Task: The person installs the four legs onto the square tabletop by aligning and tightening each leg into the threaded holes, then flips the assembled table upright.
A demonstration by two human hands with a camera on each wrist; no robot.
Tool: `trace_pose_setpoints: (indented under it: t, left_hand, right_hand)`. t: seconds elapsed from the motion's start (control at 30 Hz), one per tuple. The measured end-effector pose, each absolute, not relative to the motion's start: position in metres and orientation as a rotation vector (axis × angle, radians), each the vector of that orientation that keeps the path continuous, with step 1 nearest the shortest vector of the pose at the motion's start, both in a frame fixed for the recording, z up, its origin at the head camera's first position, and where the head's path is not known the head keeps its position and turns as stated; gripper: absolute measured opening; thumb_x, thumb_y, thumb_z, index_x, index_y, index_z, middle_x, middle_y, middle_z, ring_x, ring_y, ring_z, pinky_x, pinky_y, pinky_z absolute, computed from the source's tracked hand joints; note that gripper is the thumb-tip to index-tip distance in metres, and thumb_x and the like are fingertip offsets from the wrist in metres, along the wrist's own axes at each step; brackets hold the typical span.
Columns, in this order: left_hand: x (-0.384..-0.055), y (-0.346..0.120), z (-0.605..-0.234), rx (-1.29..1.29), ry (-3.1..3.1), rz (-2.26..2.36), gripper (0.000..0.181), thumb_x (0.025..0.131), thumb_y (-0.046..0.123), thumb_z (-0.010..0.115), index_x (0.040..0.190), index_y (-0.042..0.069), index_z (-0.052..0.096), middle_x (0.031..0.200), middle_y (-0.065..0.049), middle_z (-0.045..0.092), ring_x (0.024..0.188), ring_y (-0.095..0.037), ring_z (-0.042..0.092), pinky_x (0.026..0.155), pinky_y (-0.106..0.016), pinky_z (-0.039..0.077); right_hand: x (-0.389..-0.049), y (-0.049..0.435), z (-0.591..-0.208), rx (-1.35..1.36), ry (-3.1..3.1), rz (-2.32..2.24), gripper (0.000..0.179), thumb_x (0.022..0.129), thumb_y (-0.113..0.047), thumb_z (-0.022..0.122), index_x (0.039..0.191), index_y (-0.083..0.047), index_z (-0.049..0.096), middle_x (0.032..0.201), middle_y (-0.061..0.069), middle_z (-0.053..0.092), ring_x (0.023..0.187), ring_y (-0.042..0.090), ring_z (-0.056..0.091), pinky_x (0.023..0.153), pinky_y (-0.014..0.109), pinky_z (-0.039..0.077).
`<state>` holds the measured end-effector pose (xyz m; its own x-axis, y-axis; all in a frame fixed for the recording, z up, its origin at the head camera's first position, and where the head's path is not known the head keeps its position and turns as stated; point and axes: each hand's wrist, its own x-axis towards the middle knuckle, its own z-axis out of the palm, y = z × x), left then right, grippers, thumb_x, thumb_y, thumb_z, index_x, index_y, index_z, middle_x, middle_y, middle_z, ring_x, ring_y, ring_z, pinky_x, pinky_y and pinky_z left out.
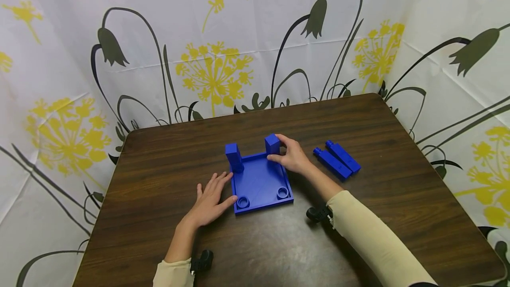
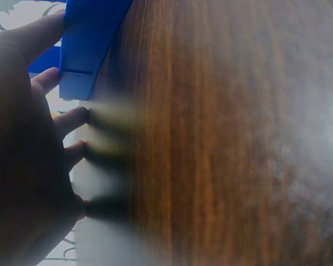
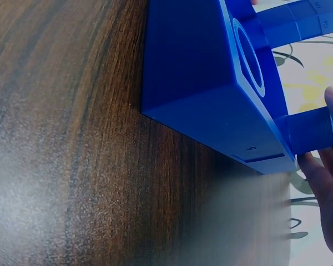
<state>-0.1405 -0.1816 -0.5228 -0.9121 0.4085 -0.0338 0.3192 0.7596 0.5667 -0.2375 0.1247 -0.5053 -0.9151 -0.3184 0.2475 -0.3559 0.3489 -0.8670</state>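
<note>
A square blue tray-like panel with a raised rim lies on the table. Blue legs stand upright at its two far corners, one at the far left and one at the far right. My right hand holds the far-right leg between thumb and fingers; the right wrist view shows this leg rising from the corner. At the panel's left side, my left hand rests with spread fingers, thumb and index finger against the rim. Round sockets show in the two near corners.
Two loose blue legs with threaded-looking ends, one nearer and one farther, lie side by side right of the panel. The brown wooden table meets a flower-printed curtain at its far edge.
</note>
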Motion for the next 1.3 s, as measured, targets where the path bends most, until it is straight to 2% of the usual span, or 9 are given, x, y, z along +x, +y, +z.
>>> trace_pose_setpoints:
  t: [0.5,1.3]
  left_hand:
    - [-0.1415,-0.1808,-0.5212,0.567,2.791,0.839,0.073,0.096,0.054,0.055,0.156,0.026,0.026,0.161,-0.009,0.024,0.149,-0.035,0.007,0.103,-0.074,-0.006]
    - [-0.1416,-0.1809,-0.523,0.568,2.794,0.832,0.073,0.095,0.054,0.055,0.156,0.027,0.026,0.161,-0.009,0.023,0.149,-0.035,0.007,0.103,-0.074,-0.006]
  right_hand:
    - [-0.2371,0.1227,-0.5058,0.596,-2.552,1.581,0.053,0.079,-0.012,0.083,0.125,-0.005,0.059,0.112,0.013,0.068,0.105,0.03,0.066,0.086,0.048,0.052]
    - [-0.2343,0.1193,-0.509,0.505,-2.537,1.566,0.051,0.078,-0.016,0.085,0.122,-0.007,0.06,0.11,0.012,0.069,0.099,0.028,0.069,0.082,0.043,0.055]
